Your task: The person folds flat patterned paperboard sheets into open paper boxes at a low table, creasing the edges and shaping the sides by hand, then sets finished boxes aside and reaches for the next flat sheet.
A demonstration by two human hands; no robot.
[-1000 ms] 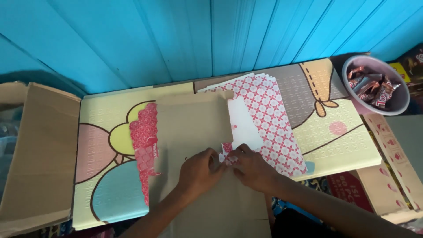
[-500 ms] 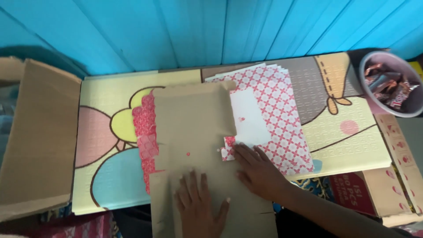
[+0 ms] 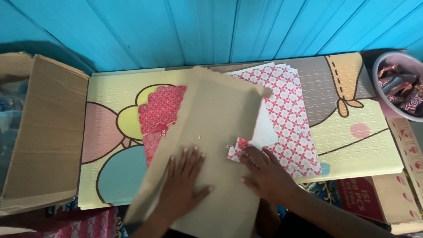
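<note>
A large brown paper sheet (image 3: 211, 128) lies slanted across a cartoon-printed foam mat (image 3: 110, 101). My left hand (image 3: 183, 180) rests flat on the lower part of the sheet, fingers spread. My right hand (image 3: 264, 174) presses at the sheet's right edge, fingertips on a small folded piece of red-and-white patterned paper (image 3: 235, 151). A stack of red-and-white patterned sheets (image 3: 293, 119) lies to the right, partly under the brown sheet. A red scalloped paper (image 3: 158, 112) shows from under its left edge.
An open cardboard box flap (image 3: 46, 132) stands at the left. A bowl of wrapped sweets (image 3: 398, 90) sits at the far right. A red-printed carton (image 3: 387, 200) lies at the lower right. A blue plank wall (image 3: 211, 31) runs behind the mat.
The brown sheet has turned and slid, now slanted over the mat. My left hand moved from beside the right hand down to the sheet's lower part. My right hand stays at the small patterned piece.
</note>
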